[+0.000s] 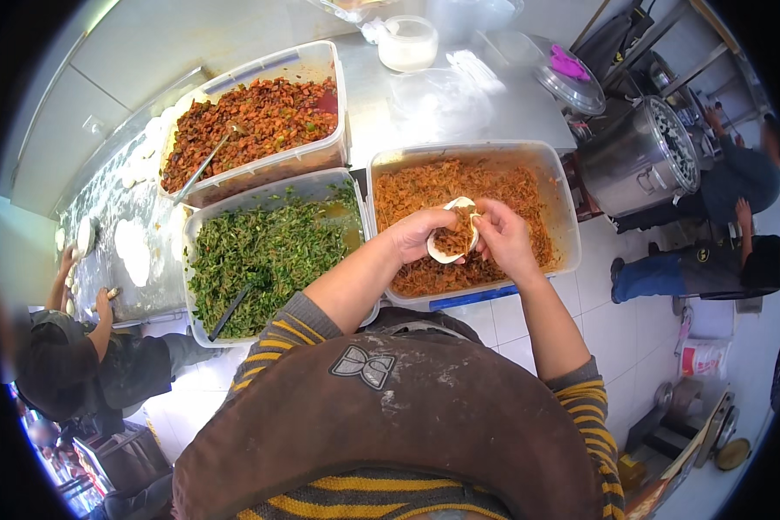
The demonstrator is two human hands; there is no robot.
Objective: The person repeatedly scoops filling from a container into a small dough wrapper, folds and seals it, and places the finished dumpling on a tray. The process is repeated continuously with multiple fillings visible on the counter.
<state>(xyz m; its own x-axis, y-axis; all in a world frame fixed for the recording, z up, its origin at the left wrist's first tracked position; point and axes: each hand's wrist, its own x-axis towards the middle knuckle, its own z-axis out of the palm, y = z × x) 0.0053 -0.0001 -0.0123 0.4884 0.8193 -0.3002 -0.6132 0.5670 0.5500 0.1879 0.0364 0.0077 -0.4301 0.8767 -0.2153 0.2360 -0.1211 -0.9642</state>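
Note:
A round white dough wrapper [439,253] heaped with orange-brown shredded filling [454,235] is held above a plastic tub of similar shredded filling [559,260]. My left hand [422,233] cups the wrapper from the left, its thumb on the filling. The fingers of my right hand [504,235] pinch the wrapper's right edge. Left of my hands stands a tub of chopped green filling [266,253] with a dark utensil handle [231,313] in it. Behind that is a tub of diced orange-red filling [253,127] with a metal spoon [201,169].
A floured steel worktop [162,240] with dough pieces lies at the left, where a co-worker [71,344] handles dough. At the back stand a white-filled jar [408,45] and a metal lid [569,81]. A large steel pot [637,156] and other people [741,175] are at the right.

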